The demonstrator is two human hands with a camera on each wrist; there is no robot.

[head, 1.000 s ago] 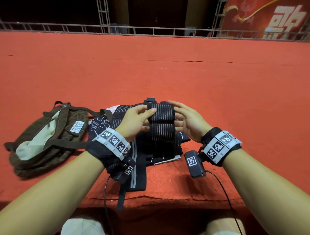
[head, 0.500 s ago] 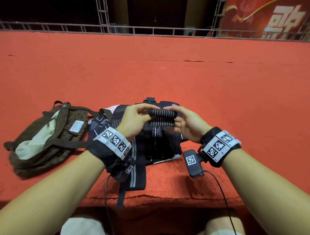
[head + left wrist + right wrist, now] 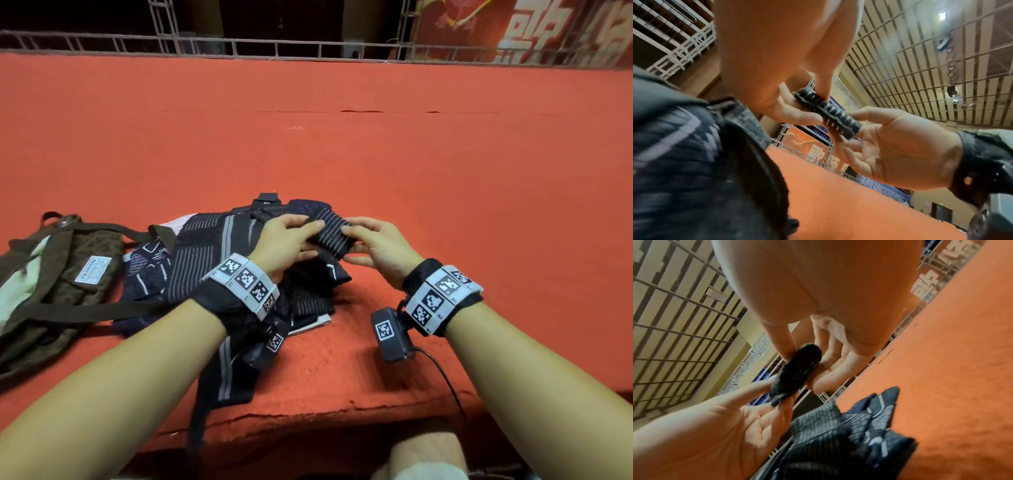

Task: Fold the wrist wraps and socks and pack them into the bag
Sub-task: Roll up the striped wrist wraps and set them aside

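A black wrist wrap with thin white stripes is folded into a compact bundle and held just above a pile of dark wraps and socks. My left hand pinches its left end between thumb and fingers, and my right hand pinches its right end. The left wrist view shows the bundle edge-on between both hands. In the right wrist view the bundle's end sits between my fingertips. The brown bag lies open at the left, showing a pale lining.
Everything rests on a red carpeted platform whose front edge runs just before my knees. A long striped strap hangs from the pile over that edge. Metal railings and a red banner stand beyond the far edge.
The wrap went from a tall folded panel to a tight small bundle. Both hands closed in on its ends and lowered it slightly toward the pile.
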